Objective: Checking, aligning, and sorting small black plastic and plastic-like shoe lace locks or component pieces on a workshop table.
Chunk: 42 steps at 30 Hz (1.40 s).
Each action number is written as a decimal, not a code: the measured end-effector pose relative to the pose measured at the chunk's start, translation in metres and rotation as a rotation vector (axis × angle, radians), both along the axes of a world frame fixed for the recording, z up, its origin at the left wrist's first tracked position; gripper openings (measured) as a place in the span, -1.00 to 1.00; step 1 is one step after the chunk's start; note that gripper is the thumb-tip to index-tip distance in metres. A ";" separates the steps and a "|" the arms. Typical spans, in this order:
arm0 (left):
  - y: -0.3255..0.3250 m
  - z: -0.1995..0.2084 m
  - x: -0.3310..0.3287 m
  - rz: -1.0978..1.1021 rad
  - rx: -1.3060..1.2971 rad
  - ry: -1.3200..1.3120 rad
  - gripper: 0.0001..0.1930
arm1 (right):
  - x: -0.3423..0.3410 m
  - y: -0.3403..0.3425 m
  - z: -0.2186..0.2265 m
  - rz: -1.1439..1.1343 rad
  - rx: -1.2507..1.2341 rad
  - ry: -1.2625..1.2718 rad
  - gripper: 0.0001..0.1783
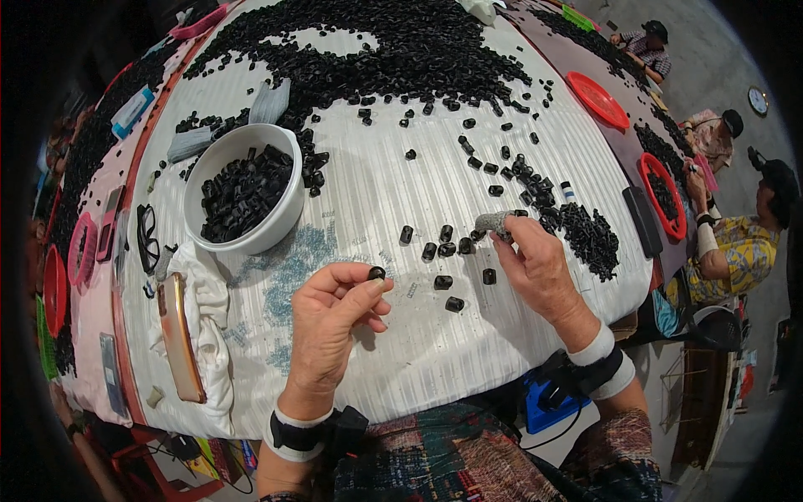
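Note:
My left hand (333, 322) pinches a small black plastic cylinder (376, 274) between thumb and forefinger, held just above the white ribbed table cover. Farther right, my right hand (539, 263) reaches over the cover with thumb and forefinger drawn together. A grey knitted finger sleeve (493, 222) covers its fingertip, beside a loose black cylinder (478, 235). Whatever lies between those fingers is hidden. Several more black cylinders (443, 283) lie scattered between the two hands. A white tub (291, 213) full of similar black pieces stands beyond my left hand.
A large heap of black pieces (401, 50) covers the far side. To the right is a pile of thin black bits (590, 243). Eyeglasses (146, 238), a gold-edged phone (180, 339) and a white cloth (213, 293) lie left. Co-workers sit by red baskets (644, 180) at right.

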State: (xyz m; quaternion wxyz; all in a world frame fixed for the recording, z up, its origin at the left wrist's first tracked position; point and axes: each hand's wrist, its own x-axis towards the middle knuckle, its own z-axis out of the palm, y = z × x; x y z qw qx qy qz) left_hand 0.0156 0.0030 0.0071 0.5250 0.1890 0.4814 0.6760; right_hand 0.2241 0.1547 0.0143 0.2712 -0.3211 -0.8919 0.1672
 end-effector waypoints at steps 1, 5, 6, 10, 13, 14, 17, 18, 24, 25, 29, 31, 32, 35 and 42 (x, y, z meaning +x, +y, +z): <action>0.000 0.000 0.000 0.005 -0.005 -0.001 -0.89 | 0.000 -0.001 0.000 -0.010 -0.007 0.017 -0.80; 0.000 0.001 -0.001 -0.006 0.004 -0.007 -0.85 | 0.005 -0.001 0.001 -0.008 -0.001 -0.004 -0.80; -0.001 0.002 0.000 -0.009 -0.003 -0.006 -0.85 | 0.007 -0.001 0.001 -0.035 -0.012 -0.004 -0.81; 0.000 0.001 0.001 -0.008 -0.001 -0.026 -0.85 | 0.012 0.005 -0.004 -0.056 -0.027 0.025 -0.82; 0.001 0.000 0.000 -0.012 -0.007 -0.025 -0.85 | 0.007 0.002 -0.007 0.042 0.067 -0.008 -0.80; 0.002 0.000 0.001 -0.014 0.003 -0.022 -0.85 | 0.006 0.000 -0.005 0.081 0.085 -0.085 -0.77; -0.003 0.000 -0.002 0.006 -0.011 -0.015 -0.86 | -0.009 0.012 0.006 0.162 0.129 -0.099 -0.74; -0.004 0.000 -0.002 0.006 -0.017 -0.015 -0.85 | -0.015 0.024 0.008 0.127 0.151 -0.063 -0.72; 0.000 0.000 -0.001 -0.015 -0.028 -0.017 -0.84 | -0.030 0.100 0.009 -0.083 0.038 -0.065 -0.65; 0.000 0.000 -0.001 -0.022 -0.039 -0.017 -0.84 | -0.035 0.107 0.008 -0.121 -0.016 -0.132 -0.63; -0.003 0.001 0.000 -0.028 -0.047 -0.015 -0.84 | -0.067 0.113 -0.001 0.026 -0.004 -0.044 -0.65; -0.003 -0.001 0.000 -0.028 -0.035 -0.031 -0.84 | -0.083 0.114 -0.009 0.095 0.008 -0.060 -0.66; -0.002 -0.001 -0.001 -0.029 -0.025 -0.049 -0.84 | -0.091 0.113 -0.012 0.162 0.017 -0.078 -0.67; -0.003 0.000 0.000 -0.016 -0.016 -0.061 -0.89 | -0.114 0.094 -0.016 0.175 0.043 -0.087 -0.70; -0.001 0.001 0.001 -0.055 -0.027 -0.061 -0.88 | -0.125 0.079 -0.031 0.105 0.225 -0.193 -0.74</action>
